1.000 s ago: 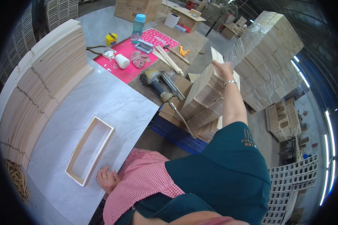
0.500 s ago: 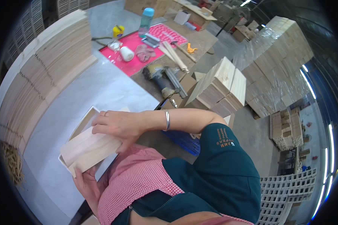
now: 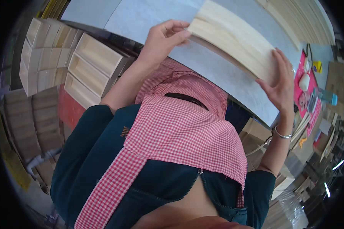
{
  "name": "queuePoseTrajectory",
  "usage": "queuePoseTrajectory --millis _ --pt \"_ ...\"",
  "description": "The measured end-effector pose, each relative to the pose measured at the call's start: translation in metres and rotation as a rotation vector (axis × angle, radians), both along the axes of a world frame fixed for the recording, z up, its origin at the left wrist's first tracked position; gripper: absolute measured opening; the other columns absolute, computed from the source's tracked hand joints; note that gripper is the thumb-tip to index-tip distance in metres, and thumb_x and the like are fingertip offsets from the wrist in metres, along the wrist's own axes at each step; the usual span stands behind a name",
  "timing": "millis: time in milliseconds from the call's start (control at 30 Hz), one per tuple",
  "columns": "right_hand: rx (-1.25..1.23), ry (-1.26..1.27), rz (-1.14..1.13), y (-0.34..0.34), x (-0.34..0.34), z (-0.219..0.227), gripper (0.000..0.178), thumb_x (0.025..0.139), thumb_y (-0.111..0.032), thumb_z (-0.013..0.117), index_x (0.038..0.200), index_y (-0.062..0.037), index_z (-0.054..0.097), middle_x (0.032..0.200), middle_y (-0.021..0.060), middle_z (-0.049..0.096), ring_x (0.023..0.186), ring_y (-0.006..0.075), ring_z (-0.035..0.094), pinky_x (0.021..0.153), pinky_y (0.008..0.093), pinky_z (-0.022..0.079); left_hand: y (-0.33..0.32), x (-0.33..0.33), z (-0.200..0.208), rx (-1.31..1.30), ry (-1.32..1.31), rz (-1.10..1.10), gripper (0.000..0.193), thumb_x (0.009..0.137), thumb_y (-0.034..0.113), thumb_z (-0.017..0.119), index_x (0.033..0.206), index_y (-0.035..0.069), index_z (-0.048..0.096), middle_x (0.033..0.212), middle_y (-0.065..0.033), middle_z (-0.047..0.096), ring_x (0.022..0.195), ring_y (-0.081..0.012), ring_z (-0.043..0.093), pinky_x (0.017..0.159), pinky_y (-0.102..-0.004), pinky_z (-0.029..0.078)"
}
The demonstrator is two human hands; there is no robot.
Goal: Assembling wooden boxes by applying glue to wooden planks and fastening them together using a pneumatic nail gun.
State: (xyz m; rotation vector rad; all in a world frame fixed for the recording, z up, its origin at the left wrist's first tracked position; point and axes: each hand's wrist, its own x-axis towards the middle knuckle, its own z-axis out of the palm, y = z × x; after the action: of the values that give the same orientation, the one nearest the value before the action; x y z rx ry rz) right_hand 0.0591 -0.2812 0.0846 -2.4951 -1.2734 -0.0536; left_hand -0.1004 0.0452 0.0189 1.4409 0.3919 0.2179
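Note:
A pale, shallow wooden box lies on the white-topped table (image 3: 141, 19) with a thin wooden board (image 3: 233, 32) over its top. The box's near side (image 3: 222, 53) shows as a darker strip, and its inside is hidden. My left hand (image 3: 162, 44) is at the left end, its thumb and bent fingers closed at the board's corner. At the right end my right hand (image 3: 281, 82) grips with the thumb on the near side and the fingers around the far side.
Stacked thin boards (image 3: 305, 19) stand at the far right. Open wooden boxes (image 3: 90, 70) are piled at the left, beside the table. Past the right end lie a pink mat (image 3: 311, 82), a white bottle (image 3: 304, 82) and a blue-capped bottle (image 3: 328, 97).
My view has swung round, so the box and table appear farther right. My right hand has moved from over the board to its right end; my left hand is at the left end.

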Motion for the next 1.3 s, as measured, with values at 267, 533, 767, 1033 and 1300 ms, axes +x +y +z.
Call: queuePoseTrajectory --millis 267,533,767,1033,1300 --pt "-0.049 -0.001 -0.006 -0.002 0.022 -0.008 0.087 0.070 -0.021 0.088 0.148 -0.0104 0.050 0.149 0.0114 0.052 0.132 0.0348 0.052 0.113 0.0445 0.042 0.012 0.017 -0.020 0.775 0.067 0.024 0.031 0.086 0.015 0.079 0.112 0.000 0.075 0.098 -0.0083 0.070 0.080 -0.0169 0.065 0.078 -0.0279 0.054" --pt "-0.055 0.023 -0.010 0.001 0.028 -0.027 0.085 0.067 -0.022 0.091 0.143 -0.0114 0.054 0.147 0.0089 0.055 0.130 0.0322 0.054 0.114 0.0430 0.041 0.001 0.029 -0.017 0.935 0.044 0.013 0.026 0.084 0.015 0.081 0.104 -0.001 0.078 0.092 -0.0078 0.072 0.073 -0.0164 0.064 0.071 -0.0276 0.052" --pt "-0.120 -0.018 -0.014 -0.004 0.035 -0.047 0.090 0.066 -0.021 0.093 0.146 -0.0156 0.051 0.147 0.0072 0.056 0.131 0.0320 0.055 0.117 0.0433 0.040 0.003 0.030 -0.019 0.973 -0.011 0.013 0.023 0.085 0.019 0.078 0.100 0.001 0.079 0.088 -0.0078 0.073 0.065 -0.0187 0.064 0.062 -0.0306 0.051" --pt "-0.180 -0.055 -0.038 -0.002 0.033 -0.050 0.097 0.063 -0.021 0.096 0.147 -0.0177 0.048 0.147 0.0047 0.056 0.134 0.0307 0.053 0.119 0.0433 0.038 0.001 0.030 -0.012 1.026 0.001 -0.013 0.023 0.084 0.017 0.080 0.100 -0.001 0.079 0.085 -0.0078 0.073 0.062 -0.0171 0.061 0.058 -0.0291 0.048" --pt "-0.095 -0.181 -0.006 0.005 0.029 -0.052 0.080 0.074 -0.018 0.088 0.144 -0.0152 0.051 0.136 0.0070 0.063 0.123 0.0285 0.060 0.113 0.0397 0.044 0.002 0.031 -0.013 1.035 -0.008 -0.027 0.022 0.084 0.016 0.080 0.098 -0.002 0.078 0.083 -0.0074 0.072 0.062 -0.0169 0.060 0.058 -0.0282 0.047"
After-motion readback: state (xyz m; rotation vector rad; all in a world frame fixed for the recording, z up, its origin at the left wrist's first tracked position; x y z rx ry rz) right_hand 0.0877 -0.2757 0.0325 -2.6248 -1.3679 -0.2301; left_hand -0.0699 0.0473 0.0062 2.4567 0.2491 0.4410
